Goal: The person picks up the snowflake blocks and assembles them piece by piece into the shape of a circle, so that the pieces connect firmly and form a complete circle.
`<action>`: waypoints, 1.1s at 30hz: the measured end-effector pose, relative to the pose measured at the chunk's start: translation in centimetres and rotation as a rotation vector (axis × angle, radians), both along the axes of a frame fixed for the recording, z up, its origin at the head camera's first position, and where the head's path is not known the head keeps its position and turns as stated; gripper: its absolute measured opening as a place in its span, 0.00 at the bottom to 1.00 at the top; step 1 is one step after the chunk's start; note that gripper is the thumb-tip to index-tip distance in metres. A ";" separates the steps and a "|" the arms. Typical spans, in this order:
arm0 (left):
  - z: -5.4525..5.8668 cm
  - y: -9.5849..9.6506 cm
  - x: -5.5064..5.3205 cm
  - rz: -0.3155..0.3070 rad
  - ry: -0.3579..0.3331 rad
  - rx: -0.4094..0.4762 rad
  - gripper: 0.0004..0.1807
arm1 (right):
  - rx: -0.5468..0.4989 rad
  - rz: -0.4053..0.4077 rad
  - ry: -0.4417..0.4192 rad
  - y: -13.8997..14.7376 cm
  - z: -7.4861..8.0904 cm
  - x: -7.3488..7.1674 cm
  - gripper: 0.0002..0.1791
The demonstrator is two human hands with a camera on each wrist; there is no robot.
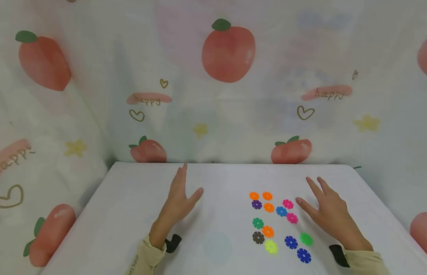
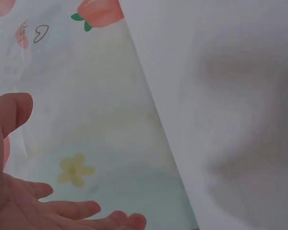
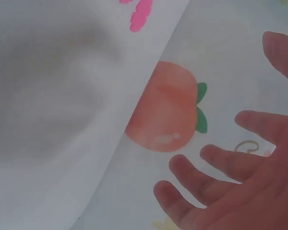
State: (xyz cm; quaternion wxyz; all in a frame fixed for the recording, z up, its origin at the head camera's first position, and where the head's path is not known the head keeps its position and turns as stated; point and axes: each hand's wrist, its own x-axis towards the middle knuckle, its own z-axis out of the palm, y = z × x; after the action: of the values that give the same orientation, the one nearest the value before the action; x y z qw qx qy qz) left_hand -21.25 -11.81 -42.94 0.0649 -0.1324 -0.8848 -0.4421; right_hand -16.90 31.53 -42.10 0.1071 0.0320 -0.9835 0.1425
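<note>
Several flat, notched plastic discs lie scattered right of the middle of the white table, among them an orange disc (image 1: 267,196), a purple disc (image 1: 257,204), a light blue disc (image 1: 281,211), a black disc (image 1: 258,237) and a yellow disc (image 1: 271,246). My right hand (image 1: 328,214) hovers just right of them, nearest the pink discs (image 1: 292,218), fingers spread and holding nothing. Over the left half of the table my left hand (image 1: 179,200) is held up with its thumb apart, also empty. Both wrist views show the extended fingers, with pink discs (image 3: 141,15) at the top of the right one.
The white table (image 1: 106,214) has its far edge against a hanging cloth (image 1: 234,122) printed with peaches, hearts and stars. More of that cloth runs down the left and right sides. A black strap piece (image 1: 173,243) shows at the left cuff.
</note>
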 end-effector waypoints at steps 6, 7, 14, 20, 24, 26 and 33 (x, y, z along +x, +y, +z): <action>-0.2 1.9 0.7 -0.042 -0.015 -0.130 0.50 | -0.052 -0.015 -0.079 0.2 0.3 0.6 0.48; -0.2 2.3 0.8 -0.055 -0.025 -0.130 0.50 | -0.066 -0.018 -0.093 0.2 0.3 0.8 0.48; -0.8 5.8 1.9 -0.148 -0.152 -0.036 0.45 | -0.142 -0.035 -0.217 0.1 -0.2 2.3 0.46; -1.4 9.9 3.1 -0.169 -0.306 -0.077 0.35 | -0.220 -0.047 -0.327 0.2 -1.4 4.2 0.41; -2.1 12.3 3.5 -0.256 -0.352 -0.153 0.24 | -0.268 -0.055 -0.387 0.0 -2.2 5.4 0.32; -2.5 13.4 3.7 -0.299 -0.353 -0.198 0.20 | -0.293 -0.053 -0.407 -0.1 -2.7 5.9 0.27; -3.3 15.5 4.6 -0.410 -0.227 -0.403 0.11 | -0.320 -0.036 -0.489 -0.8 -3.9 6.7 0.15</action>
State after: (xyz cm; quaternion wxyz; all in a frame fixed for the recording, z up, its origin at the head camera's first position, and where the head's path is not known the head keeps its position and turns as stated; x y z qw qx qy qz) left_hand -16.69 3.72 -46.21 -0.1523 -0.2679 -0.9111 -0.2738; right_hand -10.17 30.69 -45.98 -0.1268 -0.0382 -0.9455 0.2976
